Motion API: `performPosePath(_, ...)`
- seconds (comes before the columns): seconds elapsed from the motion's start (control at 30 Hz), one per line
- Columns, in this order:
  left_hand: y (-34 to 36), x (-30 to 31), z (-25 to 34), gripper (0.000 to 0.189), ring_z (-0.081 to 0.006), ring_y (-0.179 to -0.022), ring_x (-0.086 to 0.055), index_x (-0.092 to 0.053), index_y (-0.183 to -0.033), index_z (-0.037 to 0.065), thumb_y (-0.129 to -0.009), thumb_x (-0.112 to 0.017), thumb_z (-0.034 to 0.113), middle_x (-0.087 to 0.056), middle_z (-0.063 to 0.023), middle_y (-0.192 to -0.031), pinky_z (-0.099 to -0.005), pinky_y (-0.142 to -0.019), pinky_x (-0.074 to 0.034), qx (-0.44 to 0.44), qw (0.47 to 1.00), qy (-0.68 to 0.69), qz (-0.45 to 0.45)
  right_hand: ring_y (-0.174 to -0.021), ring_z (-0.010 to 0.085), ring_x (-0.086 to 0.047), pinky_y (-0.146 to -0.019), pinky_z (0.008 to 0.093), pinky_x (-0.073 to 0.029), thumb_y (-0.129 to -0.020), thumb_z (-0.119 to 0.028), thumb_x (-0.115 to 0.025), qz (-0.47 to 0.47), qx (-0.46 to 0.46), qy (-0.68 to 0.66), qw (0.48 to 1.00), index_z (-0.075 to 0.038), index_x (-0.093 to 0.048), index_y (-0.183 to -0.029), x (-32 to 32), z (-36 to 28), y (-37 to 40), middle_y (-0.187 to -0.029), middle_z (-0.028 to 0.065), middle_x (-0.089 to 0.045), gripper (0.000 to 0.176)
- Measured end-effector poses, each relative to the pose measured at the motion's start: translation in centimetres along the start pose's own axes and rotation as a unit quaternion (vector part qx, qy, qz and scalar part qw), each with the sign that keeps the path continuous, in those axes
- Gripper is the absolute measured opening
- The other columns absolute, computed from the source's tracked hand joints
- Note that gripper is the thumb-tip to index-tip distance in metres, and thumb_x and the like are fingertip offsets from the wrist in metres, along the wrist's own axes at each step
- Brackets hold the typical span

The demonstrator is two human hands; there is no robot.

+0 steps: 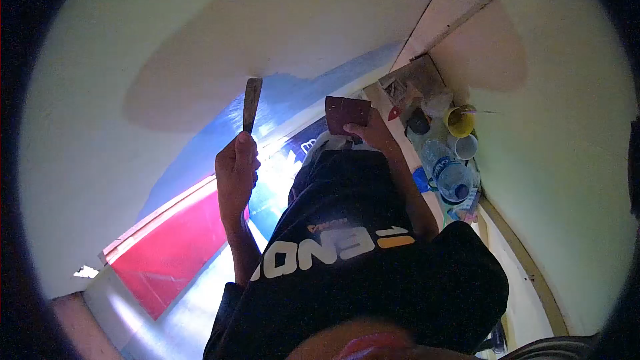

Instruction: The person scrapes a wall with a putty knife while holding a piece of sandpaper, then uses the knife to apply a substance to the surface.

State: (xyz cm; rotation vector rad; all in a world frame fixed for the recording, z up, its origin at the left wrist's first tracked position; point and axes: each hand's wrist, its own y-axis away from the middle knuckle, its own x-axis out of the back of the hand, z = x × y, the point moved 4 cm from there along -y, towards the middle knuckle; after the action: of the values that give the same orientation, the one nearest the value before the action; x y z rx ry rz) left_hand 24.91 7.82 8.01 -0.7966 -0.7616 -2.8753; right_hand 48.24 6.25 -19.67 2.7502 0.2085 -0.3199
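As the left hand (pixel 237 167) grips a scraper (pixel 252 103), cups (pixel 460 121) adjoin a bottle (pixel 448 175).

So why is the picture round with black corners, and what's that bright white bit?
Head view: a fisheye lens makes the round picture, black corners and bent edges; glare whitens the shiny surface beside the left hand holding the scraper; the pinkish blob at the bottom is blurred; the right hand and its dark red sheet look sharp.

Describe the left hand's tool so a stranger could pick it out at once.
Find the big tan patch on the wall. At its lower edge the left hand holds a scraper upright. Its blade is long and narrow, unlike the squat dark-red block in the right hand.
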Motion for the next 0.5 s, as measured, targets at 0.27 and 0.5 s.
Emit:
performPosePath(0.27, -0.3, 0.4, -0.6, 0.050, -0.0006, -0.043, -0.032, -0.049, -0.070, 0.013, -0.097, -0.047, 0.055, -0.038, 0.0073, -0.054, -0.0203, -0.036, -0.025, -0.001, 1.000, 0.010, -0.006, -0.100, 0.0229, -0.064, -0.092, 0.0387, -0.050, -0.075, -0.010, -0.075, -0.005, 0.033, 0.032, 0.999, 0.000, -0.058, -0.118, 0.5, -0.5, -0.4, -0.109, 0.0112, -0.067, 0.048)
performPosePath(0.5, -0.7, 0.5, -0.4, 0.051, -0.0010, -0.043, -0.033, -0.051, -0.071, 0.012, -0.098, -0.045, 0.054, -0.041, 0.0054, -0.055, -0.0210, -0.037, -0.026, 0.013, 1.000, 0.010, -0.026, -0.096, 0.0169, -0.063, -0.087, 0.0337, -0.052, -0.075, -0.006, -0.074, -0.003, 0.041, 0.057, 0.998, 0.001, -0.057, -0.119, 0.8, 1.5, -0.4, -0.107, 0.0081, -0.067, 0.048)
